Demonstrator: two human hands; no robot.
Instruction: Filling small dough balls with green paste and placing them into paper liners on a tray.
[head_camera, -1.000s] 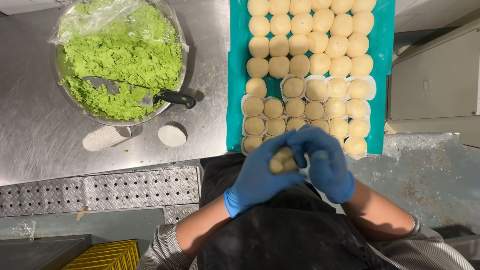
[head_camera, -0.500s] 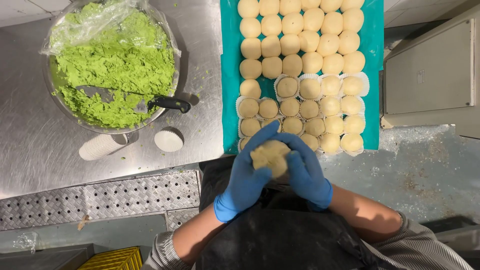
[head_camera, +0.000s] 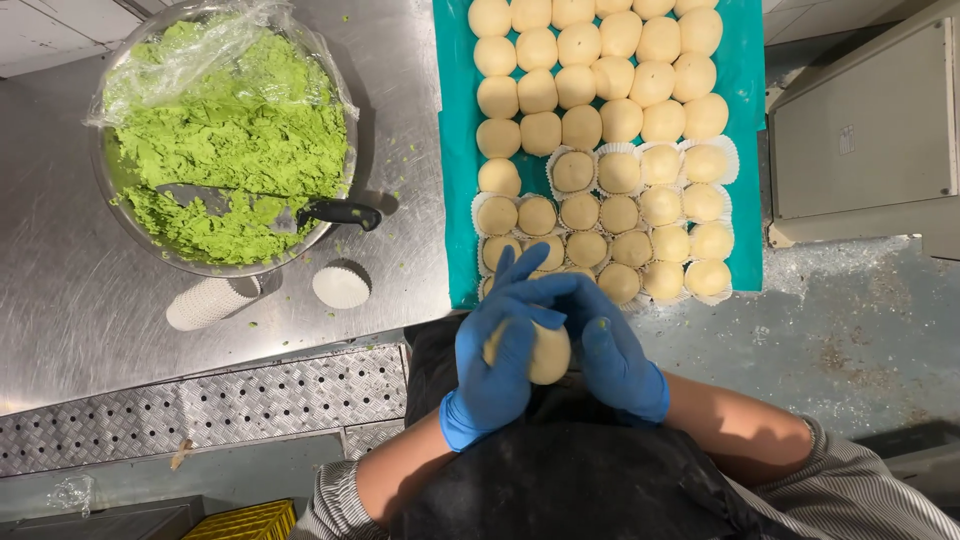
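A pale dough ball (head_camera: 548, 352) sits cupped between both gloved hands, left hand (head_camera: 500, 345) wrapped over it, right hand (head_camera: 612, 345) closed against its other side.

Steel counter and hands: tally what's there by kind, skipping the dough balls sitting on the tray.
Hands: 2, left hand, right hand
Held dough ball: 1
Bowl of green paste: 1
Scraper: 1
Paper cup stacks: 2
Teal tray: 1
Total: 8

1 head-worn camera looks straight down, close above the steel table (head_camera: 60, 300), its top edge farthest from the wearer.
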